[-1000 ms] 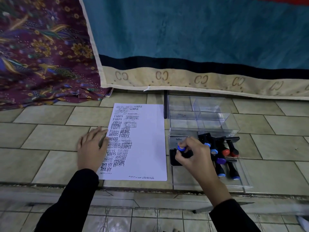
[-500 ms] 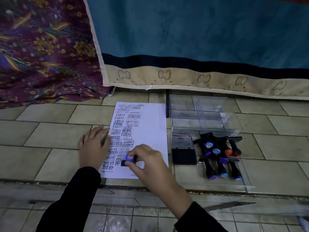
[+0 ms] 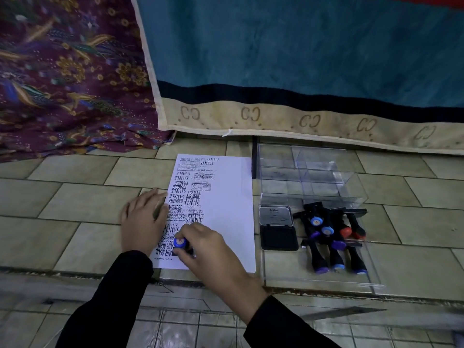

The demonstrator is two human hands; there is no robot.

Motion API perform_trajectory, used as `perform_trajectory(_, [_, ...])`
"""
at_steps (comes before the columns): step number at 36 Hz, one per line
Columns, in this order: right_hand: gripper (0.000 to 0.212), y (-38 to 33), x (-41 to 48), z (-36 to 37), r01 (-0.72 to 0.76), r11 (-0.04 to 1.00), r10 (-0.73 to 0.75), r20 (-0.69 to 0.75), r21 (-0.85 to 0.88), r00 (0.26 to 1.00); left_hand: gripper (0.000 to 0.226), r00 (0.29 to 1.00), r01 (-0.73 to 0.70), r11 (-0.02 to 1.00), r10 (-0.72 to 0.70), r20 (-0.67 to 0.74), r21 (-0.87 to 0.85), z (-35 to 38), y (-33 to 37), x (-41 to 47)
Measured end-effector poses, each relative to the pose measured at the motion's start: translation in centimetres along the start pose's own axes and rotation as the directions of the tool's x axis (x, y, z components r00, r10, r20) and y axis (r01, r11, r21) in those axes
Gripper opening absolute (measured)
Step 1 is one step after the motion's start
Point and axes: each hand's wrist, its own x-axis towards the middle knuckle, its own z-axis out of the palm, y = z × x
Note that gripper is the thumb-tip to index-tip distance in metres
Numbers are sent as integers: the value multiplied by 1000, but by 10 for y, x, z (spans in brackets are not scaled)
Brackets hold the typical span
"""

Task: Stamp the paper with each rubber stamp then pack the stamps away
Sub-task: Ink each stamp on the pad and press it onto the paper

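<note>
Centre of frame: paper (image 3: 226, 234) flat on the tiles (image 3: 75, 209), left half crowded with black prints, right half blank. Lower centre: right hand (image 3: 211, 252) gripping a stamp (image 3: 179, 242) by its black handle, fingers curled round it, blue cap up, upright on the paper's lower left among the prints. Left of centre: left hand (image 3: 143, 222) flat with straight fingers, pressing the paper's left edge, partly on the tiles. Just right of the paper: ink pad (image 3: 278, 237), open, lid tipped back. Further right: other stamps (image 3: 329, 237) heaped on a clear tray (image 3: 371, 272), caps blue, purple and red. Above them, right of middle: clear box (image 3: 308, 174) with dividers. Across the top: blue cloth (image 3: 301, 59). Upper left: floral cloth (image 3: 62, 71). Black sleeves on both arms.
</note>
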Motion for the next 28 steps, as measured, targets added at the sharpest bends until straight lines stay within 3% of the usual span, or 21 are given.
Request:
perform_trajectory(14, [9, -5, 1, 4, 87, 985, -84, 29, -148, 996, 44, 1000, -1, 1000, 0, 13, 9, -1, 1, 0])
perform_trajectory(22, [4, -5, -3, 5, 111, 986, -106, 48, -128, 993, 45, 1000, 11, 1000, -11, 4, 0, -1, 2, 0])
perform_trajectory(28, [7, -1, 8, 4, 40, 998, -39, 15, -47, 999, 45, 1000, 12, 1000, -12, 18, -3, -2, 2, -1])
